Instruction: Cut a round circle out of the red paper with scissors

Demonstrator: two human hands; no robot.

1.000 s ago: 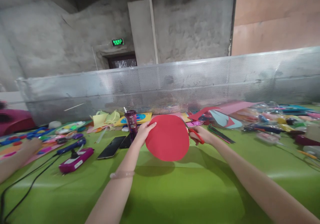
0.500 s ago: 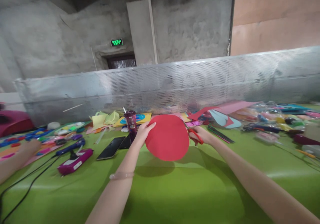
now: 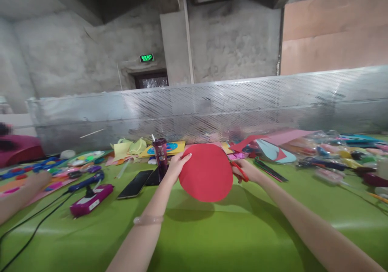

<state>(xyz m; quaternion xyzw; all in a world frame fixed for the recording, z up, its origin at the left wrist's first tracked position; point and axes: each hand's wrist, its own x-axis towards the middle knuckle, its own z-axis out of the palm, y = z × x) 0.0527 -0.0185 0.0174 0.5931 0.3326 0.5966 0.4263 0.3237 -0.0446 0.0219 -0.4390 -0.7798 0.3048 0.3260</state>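
A roughly round sheet of red paper (image 3: 206,173) is held up above the green table. My left hand (image 3: 178,167) pinches its left edge, thumb on the near face and fingers behind. On the other side, my right hand (image 3: 247,170) is closed round the red handles of a pair of scissors (image 3: 241,171). The scissors' blades lie along the paper's upper right edge and are partly hidden by it. Under the paper, a pale green sheet (image 3: 239,201) lies on the table.
Left of my arm are a black phone (image 3: 135,184), a purple cup with a straw (image 3: 160,152) and a purple power strip (image 3: 91,200) with cables. Another person's hand (image 3: 38,181) rests at far left. Pencils (image 3: 270,169) and paper scraps (image 3: 274,150) lie right. A perforated metal panel (image 3: 212,106) stands behind.
The camera view has tilted up slightly, so everything sits a little lower in the picture. Both hands keep their holds on the red paper and the scissors.
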